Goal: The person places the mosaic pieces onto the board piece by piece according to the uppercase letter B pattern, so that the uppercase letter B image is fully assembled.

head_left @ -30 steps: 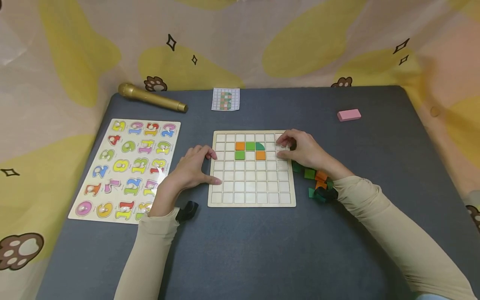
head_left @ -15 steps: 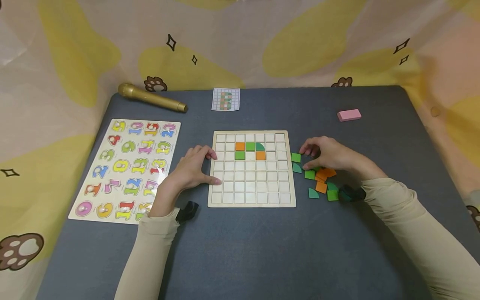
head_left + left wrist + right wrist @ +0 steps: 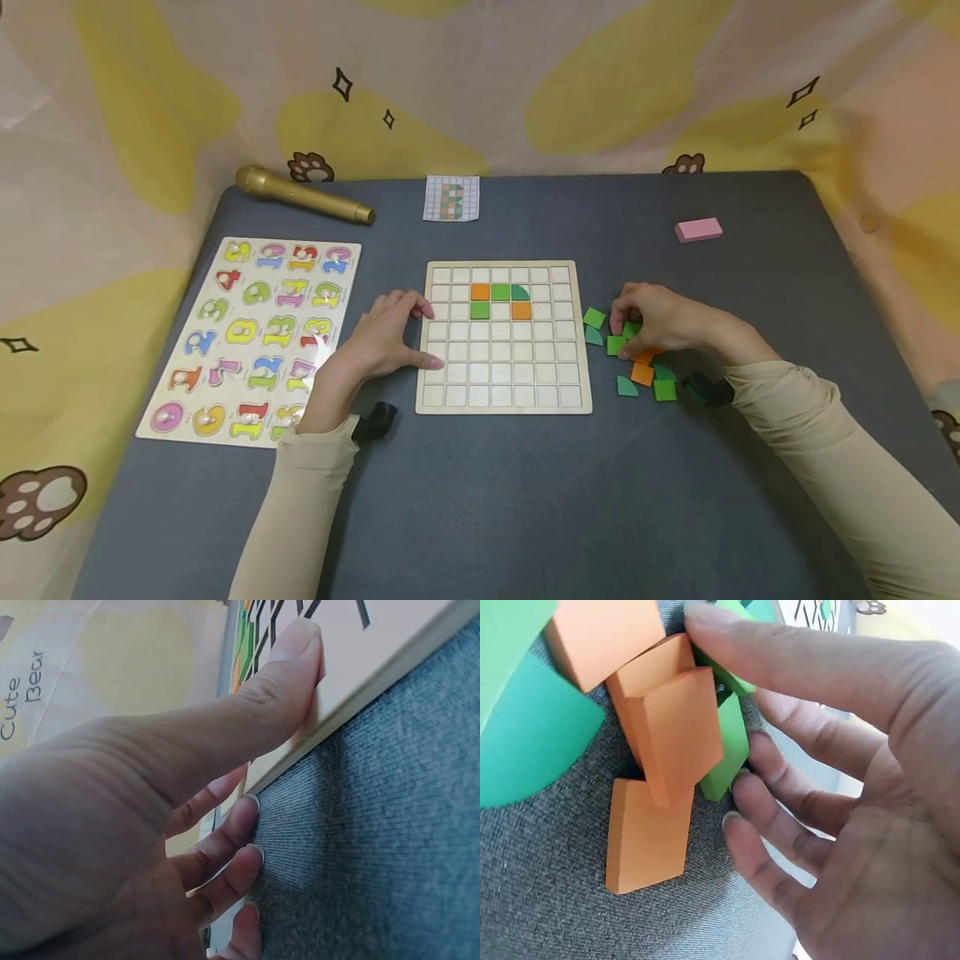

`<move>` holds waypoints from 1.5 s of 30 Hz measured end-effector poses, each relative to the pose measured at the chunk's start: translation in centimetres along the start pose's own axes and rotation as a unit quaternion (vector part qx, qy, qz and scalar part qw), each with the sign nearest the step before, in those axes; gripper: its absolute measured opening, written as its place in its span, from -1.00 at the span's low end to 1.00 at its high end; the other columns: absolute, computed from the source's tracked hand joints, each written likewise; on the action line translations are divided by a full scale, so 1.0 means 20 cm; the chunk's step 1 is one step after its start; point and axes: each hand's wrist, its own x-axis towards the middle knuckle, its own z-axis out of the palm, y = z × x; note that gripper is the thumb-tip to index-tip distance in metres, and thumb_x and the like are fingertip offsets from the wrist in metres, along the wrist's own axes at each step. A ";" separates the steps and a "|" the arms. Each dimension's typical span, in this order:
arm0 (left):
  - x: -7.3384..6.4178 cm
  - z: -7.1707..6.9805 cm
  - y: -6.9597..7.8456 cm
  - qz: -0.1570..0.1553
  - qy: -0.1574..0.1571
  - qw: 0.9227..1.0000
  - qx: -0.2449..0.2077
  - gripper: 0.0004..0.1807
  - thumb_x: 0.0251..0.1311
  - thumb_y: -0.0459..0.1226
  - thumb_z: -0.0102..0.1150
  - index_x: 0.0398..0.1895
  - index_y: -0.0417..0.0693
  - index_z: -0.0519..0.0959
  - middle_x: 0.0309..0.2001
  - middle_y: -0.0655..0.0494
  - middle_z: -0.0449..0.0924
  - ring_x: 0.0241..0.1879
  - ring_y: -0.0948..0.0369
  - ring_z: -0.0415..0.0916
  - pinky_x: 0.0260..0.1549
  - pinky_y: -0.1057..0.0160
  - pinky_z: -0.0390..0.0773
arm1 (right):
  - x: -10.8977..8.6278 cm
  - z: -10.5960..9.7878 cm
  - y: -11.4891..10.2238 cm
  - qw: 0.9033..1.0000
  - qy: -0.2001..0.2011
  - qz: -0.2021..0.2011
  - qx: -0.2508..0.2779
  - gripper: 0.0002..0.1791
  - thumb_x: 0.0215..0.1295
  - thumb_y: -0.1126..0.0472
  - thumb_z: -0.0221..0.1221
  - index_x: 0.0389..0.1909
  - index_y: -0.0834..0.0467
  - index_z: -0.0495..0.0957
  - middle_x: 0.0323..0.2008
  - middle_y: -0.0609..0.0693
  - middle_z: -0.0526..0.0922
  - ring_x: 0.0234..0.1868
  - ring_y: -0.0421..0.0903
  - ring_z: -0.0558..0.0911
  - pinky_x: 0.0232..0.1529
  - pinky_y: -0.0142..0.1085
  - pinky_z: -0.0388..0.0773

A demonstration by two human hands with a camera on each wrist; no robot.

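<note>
A wooden grid board (image 3: 457,392) lies mid-table, with orange, green and teal tiles set in its upper cells. My left hand (image 3: 384,335) rests at its left edge; in the left wrist view the thumb (image 3: 281,690) lies on the board's face and the other fingers sit beside the edge. Right of the board is a loose pile of orange squares (image 3: 679,724), green squares and teal quarter-rounds (image 3: 532,735). Over this pile my right hand (image 3: 667,318) pinches a green square tile (image 3: 615,345) between thumb and index finger, partly overlapped by the hand.
A number puzzle board (image 3: 255,354) lies left of the left hand. At the back are a gold microphone (image 3: 300,196), a small printed pattern card (image 3: 452,198) and a pink block (image 3: 698,230). A patterned cloth hangs behind the table.
My right hand has gone from the board's right side to the tile pile and lowered onto it. A green tile near the board has turned slightly. My left hand stays put.
</note>
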 end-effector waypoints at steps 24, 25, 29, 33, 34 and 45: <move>0.00 0.00 0.00 0.001 0.000 1.000 0.003 -0.26 -0.05 -0.09 0.73 0.13 -0.01 0.46 0.21 -0.11 0.41 0.28 -0.10 0.25 0.34 -0.27 0.22 | -0.03 -0.04 0.09 0.999 0.053 0.002 0.006 -0.80 0.24 0.30 0.49 -0.28 0.16 0.63 -0.42 0.00 0.57 -0.36 -0.06 0.49 -0.37 -0.32 0.42; 0.00 0.00 0.00 0.001 0.000 1.000 0.003 -0.26 -0.04 -0.09 0.73 0.13 -0.01 0.46 0.21 -0.11 0.41 0.28 -0.10 0.25 0.34 -0.27 0.23 | -0.02 -0.03 0.08 0.997 0.075 -0.003 0.009 -0.82 0.27 0.31 0.48 -0.26 0.18 0.62 -0.41 0.01 0.58 -0.36 -0.06 0.50 -0.36 -0.33 0.42; 0.00 0.00 0.01 0.002 0.000 1.000 0.002 -0.27 -0.04 -0.08 0.72 0.13 -0.01 0.46 0.20 -0.11 0.41 0.27 -0.10 0.25 0.34 -0.26 0.23 | 0.02 0.05 0.04 0.986 0.162 -0.010 0.034 -0.88 0.38 0.34 0.38 -0.17 0.22 0.62 -0.35 0.10 0.62 -0.32 -0.01 0.50 -0.32 -0.34 0.41; 0.00 0.00 0.01 0.002 0.003 1.000 0.003 -0.27 -0.05 -0.09 0.73 0.12 -0.02 0.46 0.19 -0.10 0.42 0.27 -0.10 0.25 0.35 -0.27 0.22 | 0.08 0.11 -0.04 0.972 0.223 -0.008 0.074 -0.90 0.50 0.37 0.25 -0.05 0.26 0.61 -0.24 0.18 0.65 -0.27 0.04 0.51 -0.27 -0.34 0.39; 0.00 0.00 0.01 0.002 0.003 1.000 0.003 -0.27 -0.05 -0.08 0.73 0.12 -0.02 0.46 0.19 -0.10 0.42 0.28 -0.10 0.25 0.35 -0.27 0.22 | 0.10 0.12 -0.07 0.970 0.229 -0.009 0.084 -0.88 0.52 0.38 0.21 -0.01 0.27 0.61 -0.22 0.20 0.65 -0.26 0.05 0.51 -0.28 -0.34 0.40; 0.00 0.00 0.00 -0.001 0.001 1.000 0.002 -0.26 -0.05 -0.08 0.73 0.13 -0.01 0.46 0.19 -0.10 0.41 0.28 -0.09 0.24 0.35 -0.27 0.21 | 0.29 0.23 -0.38 0.971 0.187 -0.069 0.132 -0.86 0.43 0.40 0.29 -0.05 0.25 0.68 -0.21 0.15 0.70 -0.23 0.04 0.63 -0.13 -0.19 0.53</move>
